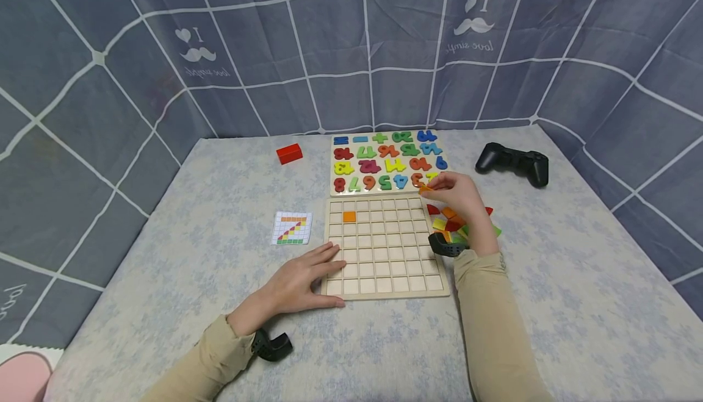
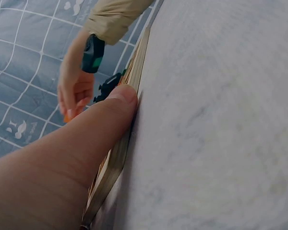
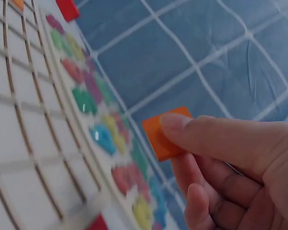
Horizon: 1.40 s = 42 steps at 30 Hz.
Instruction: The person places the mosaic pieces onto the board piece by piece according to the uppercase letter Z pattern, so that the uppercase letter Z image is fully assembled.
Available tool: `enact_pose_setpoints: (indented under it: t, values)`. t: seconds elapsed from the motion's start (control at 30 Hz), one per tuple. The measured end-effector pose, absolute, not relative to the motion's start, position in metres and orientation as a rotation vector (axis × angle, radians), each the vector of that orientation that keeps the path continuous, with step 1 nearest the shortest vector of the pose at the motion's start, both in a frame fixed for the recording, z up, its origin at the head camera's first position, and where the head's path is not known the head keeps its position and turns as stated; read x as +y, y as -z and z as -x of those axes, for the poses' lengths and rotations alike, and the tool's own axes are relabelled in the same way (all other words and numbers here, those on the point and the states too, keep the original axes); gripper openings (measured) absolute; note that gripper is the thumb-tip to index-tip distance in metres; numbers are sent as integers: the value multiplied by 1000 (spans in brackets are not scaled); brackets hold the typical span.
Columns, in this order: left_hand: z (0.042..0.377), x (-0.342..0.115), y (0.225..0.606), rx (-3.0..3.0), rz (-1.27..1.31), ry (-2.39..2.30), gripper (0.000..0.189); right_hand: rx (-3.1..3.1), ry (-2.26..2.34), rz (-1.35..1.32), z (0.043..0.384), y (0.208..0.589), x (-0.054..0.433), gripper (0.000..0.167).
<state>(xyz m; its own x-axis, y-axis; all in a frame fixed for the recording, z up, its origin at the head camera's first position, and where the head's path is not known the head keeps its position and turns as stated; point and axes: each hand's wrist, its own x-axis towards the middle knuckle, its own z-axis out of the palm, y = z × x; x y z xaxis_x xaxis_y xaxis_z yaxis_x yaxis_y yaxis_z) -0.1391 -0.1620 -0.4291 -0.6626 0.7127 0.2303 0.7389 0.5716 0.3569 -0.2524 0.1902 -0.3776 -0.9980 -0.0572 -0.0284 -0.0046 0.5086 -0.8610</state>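
My hands are well apart. In my right hand (image 1: 460, 196) I pinch an orange tile (image 3: 158, 139) between thumb and fingers, raised off the table (image 1: 165, 280) near the right end of the gap between the wooden grid (image 1: 384, 296) and the number puzzle (image 1: 332, 173). My left hand (image 1: 301, 280) lies with fingers spread on the left side of the grid, gripping nothing, its thumb against the near edge. One orange square (image 1: 349, 216) sits in a cell near the grid's far left corner.

Beside the right edge, partly hidden by my right wrist, is a loose heap of pieces (image 1: 453, 226) in red, orange, yellow and green. A pattern card (image 1: 292, 228) lies left of the grid, with a red block (image 1: 289, 154) farther back. A black game controller (image 1: 513, 164) rests at the far right, and a blue checked curtain (image 1: 329, 36) hangs behind.
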Motion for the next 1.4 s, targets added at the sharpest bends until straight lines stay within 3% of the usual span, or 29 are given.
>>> enact_pose_setpoints:
  t: [0.33,0.63,0.8,0.97,1.4]
  values:
    - [138,-162,430,-2737,1262,680,73,2659,1377,486,250,368,110,25]
    - [138,-161,431,-2750,1251,670,73,2710,1158,400,253,400,81,16]
    - [139,-161,431,-2742,1251,671,73,2728,1162,404,255,409,81,16]
    - [139,-161,431,-2734,1254,678,74,2722,1248,380,255,402,90,35]
    - [140,-162,429,-2722,1268,668,73,2472,1566,438,251,365,181,48]
